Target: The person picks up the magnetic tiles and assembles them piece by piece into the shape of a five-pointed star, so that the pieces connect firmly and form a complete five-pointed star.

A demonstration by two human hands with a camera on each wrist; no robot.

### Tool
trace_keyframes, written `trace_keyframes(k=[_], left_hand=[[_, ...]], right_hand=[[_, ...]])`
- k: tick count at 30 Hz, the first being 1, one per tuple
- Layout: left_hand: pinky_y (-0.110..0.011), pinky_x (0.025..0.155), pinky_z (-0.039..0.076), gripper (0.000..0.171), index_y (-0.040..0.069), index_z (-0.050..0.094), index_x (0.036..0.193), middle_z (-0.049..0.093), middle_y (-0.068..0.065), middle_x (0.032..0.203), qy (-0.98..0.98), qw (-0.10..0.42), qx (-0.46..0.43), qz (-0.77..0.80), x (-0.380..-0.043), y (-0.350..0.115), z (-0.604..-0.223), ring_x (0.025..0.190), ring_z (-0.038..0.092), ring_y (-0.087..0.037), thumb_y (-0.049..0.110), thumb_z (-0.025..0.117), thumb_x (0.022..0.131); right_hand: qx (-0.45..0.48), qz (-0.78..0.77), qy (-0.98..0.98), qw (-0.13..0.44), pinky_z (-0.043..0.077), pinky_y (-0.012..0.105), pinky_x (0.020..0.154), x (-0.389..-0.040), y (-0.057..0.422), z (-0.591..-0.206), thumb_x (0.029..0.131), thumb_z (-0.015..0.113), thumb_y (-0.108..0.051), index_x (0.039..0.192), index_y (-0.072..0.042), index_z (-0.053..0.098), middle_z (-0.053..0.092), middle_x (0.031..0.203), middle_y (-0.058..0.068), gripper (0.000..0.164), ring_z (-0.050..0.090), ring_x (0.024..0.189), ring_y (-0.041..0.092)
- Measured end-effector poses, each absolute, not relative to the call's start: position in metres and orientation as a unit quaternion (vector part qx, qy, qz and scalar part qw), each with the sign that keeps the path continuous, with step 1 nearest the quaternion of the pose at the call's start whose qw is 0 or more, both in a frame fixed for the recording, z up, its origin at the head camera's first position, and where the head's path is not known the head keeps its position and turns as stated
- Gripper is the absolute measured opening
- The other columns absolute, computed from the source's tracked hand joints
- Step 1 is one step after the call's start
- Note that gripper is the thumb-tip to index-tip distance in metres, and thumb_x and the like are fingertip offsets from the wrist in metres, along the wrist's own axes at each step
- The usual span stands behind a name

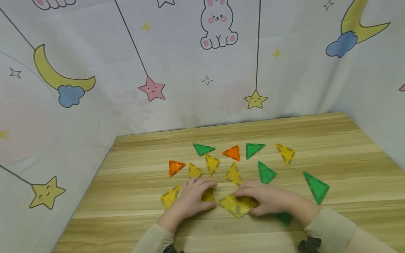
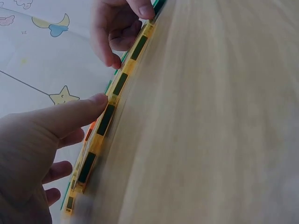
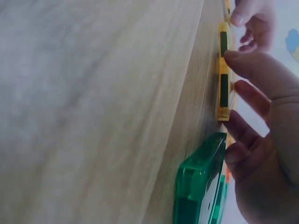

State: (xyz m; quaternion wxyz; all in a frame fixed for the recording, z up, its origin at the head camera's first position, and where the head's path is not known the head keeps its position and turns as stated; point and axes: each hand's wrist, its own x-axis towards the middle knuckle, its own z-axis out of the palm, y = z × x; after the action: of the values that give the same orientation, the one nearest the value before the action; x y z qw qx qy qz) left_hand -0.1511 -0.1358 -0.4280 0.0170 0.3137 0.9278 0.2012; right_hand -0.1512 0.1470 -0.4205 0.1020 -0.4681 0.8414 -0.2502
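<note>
Triangle (image 1: pixel 208 195), yellow, lower centre of frame, was pinched by left hand (image 1: pixel 193 196) | yellow cluster (image 1: pixel 232 204), just right, was gripped by right hand (image 1: pixel 269 199) | both were edge-held, presumably so they could be steadied against table (image 1: pixel 221 237)

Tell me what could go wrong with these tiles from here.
Drawing back, the right hand might nudge the green tile partly hidden by its wrist. The left hand could knock the yellow tile close beside it. The yellow pieces the right hand grips might slip.
</note>
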Motion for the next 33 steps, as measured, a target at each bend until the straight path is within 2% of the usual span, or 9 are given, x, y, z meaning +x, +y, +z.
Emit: trace_keyframes(k=[9,15,19,26,33], left_hand=[[-0.051,0.095,0.026,0.051,0.018,0.061,0.121,0.055,0.001,0.126,0.930,0.027,0.307,0.199,-0.149,-0.146,-0.429,0.110,0.043,-0.024,0.040,0.075,0.077],[-0.045,0.089,0.032,0.053,0.018,0.060,0.123,0.055,0.002,0.126,0.928,0.036,0.309,0.205,-0.147,-0.145,-0.430,0.108,0.044,-0.021,0.040,0.075,0.077],[-0.042,0.093,0.037,0.053,0.016,0.059,0.124,0.055,0.001,0.125,0.920,0.047,0.316,0.227,-0.147,-0.143,-0.430,0.113,0.046,-0.021,0.038,0.075,0.079],[-0.038,0.097,0.038,0.054,0.015,0.058,0.126,0.053,0.001,0.124,0.904,0.064,0.336,0.256,-0.146,-0.144,-0.429,0.115,0.047,-0.018,0.037,0.074,0.080],[-0.040,0.100,0.036,0.056,0.012,0.054,0.131,0.051,0.000,0.130,0.896,0.090,0.350,0.259,-0.147,-0.148,-0.427,0.121,0.045,-0.018,0.027,0.074,0.081]], right_hand=[[-0.419,-0.234,0.867,0.135,0.037,0.041,0.099,-0.153,0.138,-0.420,0.084,0.069,-0.026,0.129,-0.015,0.056,0.050,0.129,-0.004,0.048,0.046,0.120,0.019],[-0.413,-0.232,0.873,0.113,0.040,0.038,0.096,-0.153,0.129,-0.421,0.082,0.071,-0.027,0.125,-0.012,0.058,0.053,0.124,-0.002,0.047,0.050,0.114,0.018],[-0.409,-0.250,0.871,0.111,0.042,0.036,0.094,-0.152,0.127,-0.421,0.081,0.072,-0.026,0.124,-0.010,0.059,0.053,0.123,-0.001,0.047,0.051,0.112,0.016],[-0.380,-0.310,0.858,0.154,0.045,0.023,0.071,-0.154,0.131,-0.422,0.084,0.070,-0.022,0.122,-0.011,0.060,0.053,0.119,-0.003,0.041,0.050,0.080,0.003],[-0.371,-0.314,0.859,0.161,0.043,0.022,0.067,-0.157,0.132,-0.421,0.085,0.069,-0.021,0.126,-0.007,0.057,0.051,0.119,-0.001,0.044,0.047,0.072,0.001]])
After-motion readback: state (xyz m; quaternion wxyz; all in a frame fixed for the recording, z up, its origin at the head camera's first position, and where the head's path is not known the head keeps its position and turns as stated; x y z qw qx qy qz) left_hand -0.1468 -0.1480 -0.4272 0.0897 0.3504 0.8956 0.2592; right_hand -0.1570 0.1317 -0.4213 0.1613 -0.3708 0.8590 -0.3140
